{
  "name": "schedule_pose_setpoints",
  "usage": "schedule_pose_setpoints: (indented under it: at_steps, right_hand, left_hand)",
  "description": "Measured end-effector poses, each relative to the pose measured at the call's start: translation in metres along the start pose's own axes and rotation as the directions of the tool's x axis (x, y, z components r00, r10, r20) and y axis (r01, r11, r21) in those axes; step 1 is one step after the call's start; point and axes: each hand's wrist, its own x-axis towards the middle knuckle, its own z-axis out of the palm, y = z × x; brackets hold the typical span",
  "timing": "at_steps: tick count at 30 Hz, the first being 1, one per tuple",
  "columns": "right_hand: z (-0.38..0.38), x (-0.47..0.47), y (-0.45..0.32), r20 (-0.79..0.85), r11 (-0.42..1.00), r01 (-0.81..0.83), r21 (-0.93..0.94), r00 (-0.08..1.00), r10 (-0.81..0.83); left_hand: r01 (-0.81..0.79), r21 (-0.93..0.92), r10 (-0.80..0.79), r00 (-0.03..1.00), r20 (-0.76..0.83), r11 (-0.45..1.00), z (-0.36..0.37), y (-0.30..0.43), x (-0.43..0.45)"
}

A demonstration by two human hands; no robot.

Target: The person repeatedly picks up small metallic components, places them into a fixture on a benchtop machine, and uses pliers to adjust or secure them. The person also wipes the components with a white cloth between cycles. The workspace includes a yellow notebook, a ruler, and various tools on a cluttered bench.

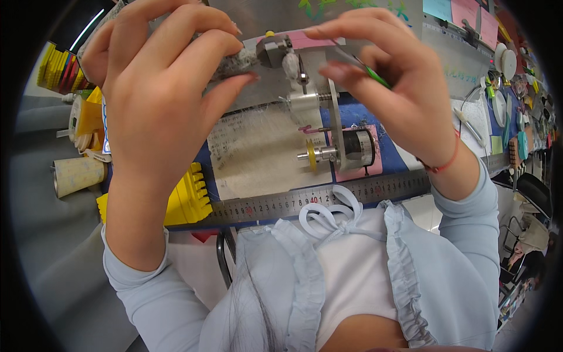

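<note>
My left hand is at the upper left, its fingers curled around a grey mottled soft bundle. The hand hides most of that bundle. At the upper right, my right hand is slightly blurred and holds a thin metal tool with a green part, perhaps tweezers. Between the hands stands a small metal bench device with an upright plate. It carries a black graduated dial, a yellow pulley wheel and a metal cylinder. Beyond the cylinder is a dark metal block with a whitish tuft beside it.
A steel ruler runs along the front edge. Handwritten paper lies under the device. At left are a yellow ridged block, a tapered cup and a yellow dispenser. A white pen-like tool lies at right.
</note>
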Motion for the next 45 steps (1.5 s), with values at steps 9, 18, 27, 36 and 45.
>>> schedule_pose_setpoints:
  at_steps: [9, 18, 27, 36, 45]
  right_hand:
    - [0.013, 0.013, 0.026, 0.080, 0.978, -0.096, 0.186, 0.993, 0.082]
    - [0.016, 0.019, 0.025, 0.094, 0.987, -0.069, 0.143, 0.994, 0.056]
    - [0.019, 0.020, 0.017, 0.120, 0.990, -0.092, 0.108, 0.990, 0.078]
    - [0.030, 0.015, 0.025, 0.066, 0.986, -0.108, 0.125, 0.993, 0.101]
    - [-0.002, 0.059, -0.013, -0.277, 0.964, 0.265, -0.017, 0.925, -0.259]
  left_hand:
    - [0.481, -0.395, -0.474, 0.872, 0.123, 0.783, -0.005, 0.065, -0.009]
    - [0.522, -0.598, -0.688, 0.722, -0.069, 0.608, 0.044, 0.080, 0.001]
    - [0.504, -0.849, -0.765, 0.607, 0.215, 0.161, 0.041, 0.090, -0.001]
    - [0.498, -0.617, -0.690, 0.716, -0.102, 0.609, 0.031, 0.074, 0.000]
    - [0.420, -0.545, -0.653, 0.669, -0.355, 0.726, -0.005, 0.051, 0.052]
